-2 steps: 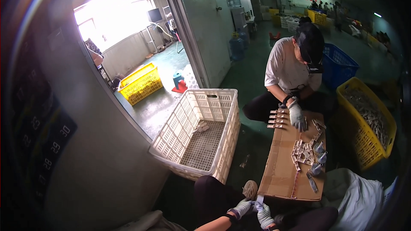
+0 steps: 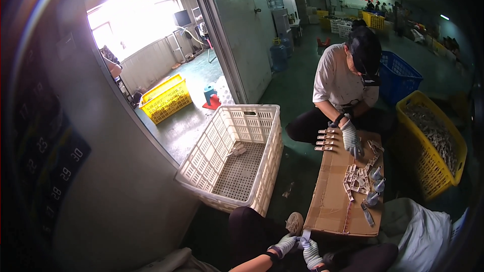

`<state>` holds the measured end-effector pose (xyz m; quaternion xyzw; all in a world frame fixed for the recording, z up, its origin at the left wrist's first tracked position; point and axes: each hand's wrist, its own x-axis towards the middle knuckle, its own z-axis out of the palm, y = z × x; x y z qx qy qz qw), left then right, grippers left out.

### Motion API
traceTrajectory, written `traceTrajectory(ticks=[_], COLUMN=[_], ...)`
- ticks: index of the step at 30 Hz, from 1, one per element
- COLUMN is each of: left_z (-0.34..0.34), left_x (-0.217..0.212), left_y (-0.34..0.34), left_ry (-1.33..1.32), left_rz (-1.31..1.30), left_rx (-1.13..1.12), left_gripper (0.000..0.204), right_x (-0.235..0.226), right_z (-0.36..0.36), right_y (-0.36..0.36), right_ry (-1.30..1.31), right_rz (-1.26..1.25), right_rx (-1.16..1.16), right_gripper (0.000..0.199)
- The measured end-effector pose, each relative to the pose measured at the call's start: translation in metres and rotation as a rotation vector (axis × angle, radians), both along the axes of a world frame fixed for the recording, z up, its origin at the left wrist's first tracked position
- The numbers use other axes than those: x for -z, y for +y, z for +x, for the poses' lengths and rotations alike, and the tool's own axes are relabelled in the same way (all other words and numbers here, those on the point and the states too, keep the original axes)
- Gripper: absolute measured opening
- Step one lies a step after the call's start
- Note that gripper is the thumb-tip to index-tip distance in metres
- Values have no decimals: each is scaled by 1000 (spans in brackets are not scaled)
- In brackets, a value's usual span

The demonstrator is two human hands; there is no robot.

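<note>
My left hand (image 2: pixel 286 245) and my right hand (image 2: pixel 311 254), both in striped pale gloves, meet low in the view by the near left corner of a cardboard box (image 2: pixel 325 206). Their fingers are closed and pressed together over something small that I cannot make out. A short pale strip (image 2: pixel 306 233) stands up just above the fingertips, against the box corner. On the box top lie a loose pile of beige plastic clip-like pieces (image 2: pixel 357 179), several grey cone-shaped pieces (image 2: pixel 372 199) and a small flat greyish tool-like piece (image 2: pixel 367 214).
Across the box sits a co-worker (image 2: pixel 337 78), one gloved hand (image 2: pixel 351 141) over the box top beside a row of clip-like pieces (image 2: pixel 325 140). A white crate (image 2: pixel 272 171) stands left, a filled yellow crate (image 2: pixel 428 184) right, a blue crate (image 2: pixel 401 78) behind. White sacking (image 2: pixel 421 236) lies at my right.
The co-worker's gloved hand has shifted slightly toward me over the box top. My own hands stay in the same place.
</note>
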<state>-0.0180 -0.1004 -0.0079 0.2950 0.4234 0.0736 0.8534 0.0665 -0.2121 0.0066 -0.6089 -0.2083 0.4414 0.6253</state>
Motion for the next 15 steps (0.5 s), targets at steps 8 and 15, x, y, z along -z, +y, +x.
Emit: traceTrajectory(ticks=[8, 15], left_z=[1, -1], left_x=[8, 27], left_y=[-3, 1], left_ry=[29, -4], left_rz=[79, 60], left_rx=[-16, 3], left_gripper=[24, 22], right_x=[8, 9], right_z=[4, 0], right_y=[-2, -1], right_ry=[-69, -91], right_rz=[-12, 12], right_rx=[0, 12], right_gripper=[40, 39])
